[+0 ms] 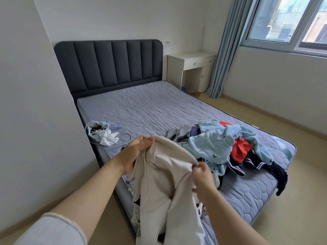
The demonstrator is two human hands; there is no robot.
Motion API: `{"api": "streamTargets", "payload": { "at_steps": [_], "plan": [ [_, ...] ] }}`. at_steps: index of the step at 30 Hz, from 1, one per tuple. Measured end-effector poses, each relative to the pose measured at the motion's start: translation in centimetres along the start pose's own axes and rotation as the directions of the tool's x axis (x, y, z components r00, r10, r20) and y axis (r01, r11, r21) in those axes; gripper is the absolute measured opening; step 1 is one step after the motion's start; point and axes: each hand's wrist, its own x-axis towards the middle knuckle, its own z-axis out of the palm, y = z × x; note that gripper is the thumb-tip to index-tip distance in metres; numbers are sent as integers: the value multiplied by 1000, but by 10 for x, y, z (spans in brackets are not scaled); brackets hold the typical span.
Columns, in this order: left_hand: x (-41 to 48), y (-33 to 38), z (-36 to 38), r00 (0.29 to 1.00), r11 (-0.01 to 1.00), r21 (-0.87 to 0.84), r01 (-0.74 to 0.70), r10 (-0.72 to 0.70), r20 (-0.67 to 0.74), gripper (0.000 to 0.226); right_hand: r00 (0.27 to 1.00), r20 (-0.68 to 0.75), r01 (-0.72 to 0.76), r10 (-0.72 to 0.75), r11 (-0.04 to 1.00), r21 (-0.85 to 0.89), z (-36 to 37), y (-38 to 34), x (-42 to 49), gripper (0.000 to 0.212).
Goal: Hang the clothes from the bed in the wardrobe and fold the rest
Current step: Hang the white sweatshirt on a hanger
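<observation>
Pale walls close in a small bedroom where a bed [159, 106] with a bare, quilted grey-blue mattress and a dark padded headboard [109, 64] fills the middle. Far right of the headboard stands a cream bedside cabinet [194, 68], with a blue-grey curtain [224, 55] hanging beside it and a window [290, 22] on the right wall.

Near the camera, both hands hold up a cream garment [164, 188] above the near left edge of the bed. The left hand [134, 154] grips its ribbed hem at the upper left, thumb on top and fingers curled under the cloth. The right hand [203, 179] pinches the same hem further right, fingers closed on the fabric. The rest of the garment hangs down between the forearms towards the floor. A light ribbed sleeve [53, 228] covers the left arm near the elbow.

On the near right part of the mattress lies a heap of clothes [230, 149]: a light blue piece printed with small dark birds on top, something red tucked in it, and dark navy pieces with white stripes trailing over the near right edge. Well apart from the heap, at the left edge of the mattress, rests a small grey pouch [99, 129] with white cloth, a thin cable looped beside it.
</observation>
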Motion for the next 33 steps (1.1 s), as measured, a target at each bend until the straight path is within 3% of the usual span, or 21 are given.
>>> {"api": "streamTargets", "payload": {
  "at_steps": [2,5,8,10,12,14,15,18,19,21,23,25,27,29,31,33],
  "plan": [
    [0,4,-1,1000,1000,6,15,-15,1,36,995,-14,97,-96,985,140,-2,-31,9,19],
    [2,20,9,997,998,-10,66,-66,-26,41,976,34,185,-214,905,382,-1,-86,14,28],
    [7,52,28,992,987,142,-75,88,-88,32,950,96,187,-297,788,586,0,-144,5,31],
    [9,78,41,955,909,342,-237,283,-91,47,925,134,190,-357,737,648,-3,-180,-3,36],
    [9,106,54,897,791,497,-356,439,-57,79,890,196,164,-413,688,707,-8,-214,-14,46],
    [9,129,66,858,678,597,-430,513,36,96,848,260,119,-462,643,756,-11,-244,-24,54],
    [10,138,71,862,635,629,-449,493,118,91,831,278,116,-483,637,762,-13,-257,-29,56],
    [12,156,80,926,679,632,-374,233,298,28,809,284,170,-515,667,725,-15,-280,-36,52],
    [14,157,80,935,689,638,-343,190,299,13,821,267,197,-504,689,697,-14,-281,-35,57],
    [20,151,77,946,665,672,-325,220,239,3,854,192,280,-483,739,612,-11,-276,-32,59],
    [26,140,74,946,684,669,-290,311,92,14,857,97,390,-506,760,520,-5,-265,-28,44],
    [31,128,71,916,766,612,-199,367,-161,23,841,-17,511,-541,785,350,0,-251,-22,20],
    [36,119,68,864,846,524,-93,330,-380,26,817,-88,575,-570,793,202,7,-234,-16,12],
    [38,113,64,827,925,374,-59,256,-501,32,804,-16,593,-595,798,111,17,-214,-16,14],
    [36,112,62,797,959,274,-74,222,-562,33,802,180,575,-570,818,31,31,-191,-24,24],
    [30,112,59,775,967,225,-121,234,-587,26,757,371,608,-538,788,-97,42,-169,-30,54]
  ]
}}
